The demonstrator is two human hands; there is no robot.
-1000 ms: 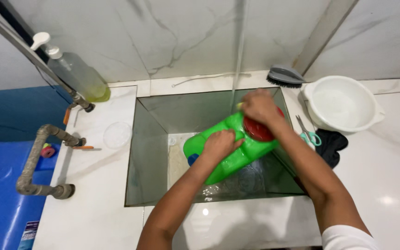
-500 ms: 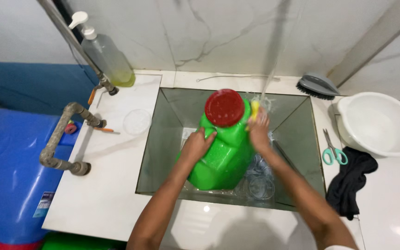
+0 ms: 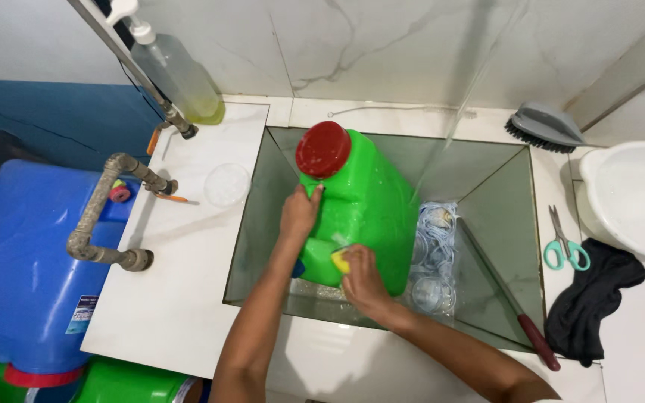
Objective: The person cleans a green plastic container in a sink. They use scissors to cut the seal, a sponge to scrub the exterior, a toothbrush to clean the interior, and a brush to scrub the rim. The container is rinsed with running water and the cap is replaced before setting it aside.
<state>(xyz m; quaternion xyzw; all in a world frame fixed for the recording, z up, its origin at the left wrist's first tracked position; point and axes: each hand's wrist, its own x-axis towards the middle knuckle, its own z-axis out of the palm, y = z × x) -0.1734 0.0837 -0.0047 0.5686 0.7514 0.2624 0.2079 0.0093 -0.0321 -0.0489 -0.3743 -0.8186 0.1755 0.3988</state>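
A big green plastic jug [image 3: 371,213] with a red screw cap [image 3: 323,148] stands tilted in the sunken sink [image 3: 479,172]. My left hand [image 3: 299,211] grips the jug's left side just below the cap. My right hand [image 3: 360,276] presses a yellow sponge [image 3: 340,260] against the jug's lower front. A thin stream of water [image 3: 442,142] falls past the jug's right side into the sink.
A soap pump bottle [image 3: 173,71] stands at the back left beside a pipe tap [image 3: 110,205]. A clear lid [image 3: 227,184] lies on the left counter. Right of the sink are a grey brush [image 3: 546,125], a white basin [image 3: 632,198], green scissors [image 3: 565,242] and a black cloth [image 3: 595,298]. A blue container [image 3: 16,261] sits lower left.
The jug has been stood more upright with its cap toward the back left. My right hand has come down from the jug's upper right to its lower front with the sponge.
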